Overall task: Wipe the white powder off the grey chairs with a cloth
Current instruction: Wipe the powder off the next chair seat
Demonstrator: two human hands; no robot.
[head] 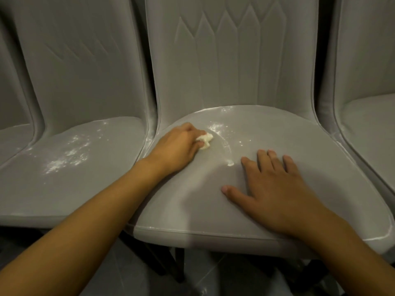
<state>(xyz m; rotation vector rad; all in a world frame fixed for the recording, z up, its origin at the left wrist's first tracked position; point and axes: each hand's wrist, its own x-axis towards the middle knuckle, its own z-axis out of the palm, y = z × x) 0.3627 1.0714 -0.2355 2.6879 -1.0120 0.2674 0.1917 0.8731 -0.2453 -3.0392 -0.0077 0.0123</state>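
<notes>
A grey padded chair [320, 163] fills the middle of the view, its seat dusted with white powder [218, 127] toward the back and along a curved streak ending in a small blob [230, 163]. My left hand [177, 146] grips a crumpled white cloth [205, 141] and holds it down on the left part of that seat. My right hand [271, 189] lies flat on the seat's right front, fingers spread, holding nothing.
To the left stands a second grey chair [74, 189] with white powder [70, 154] scattered over its seat. A third grey chair [369, 124] shows at the right edge. Dark chair legs [179, 263] and a grey tiled floor [132, 278] lie below.
</notes>
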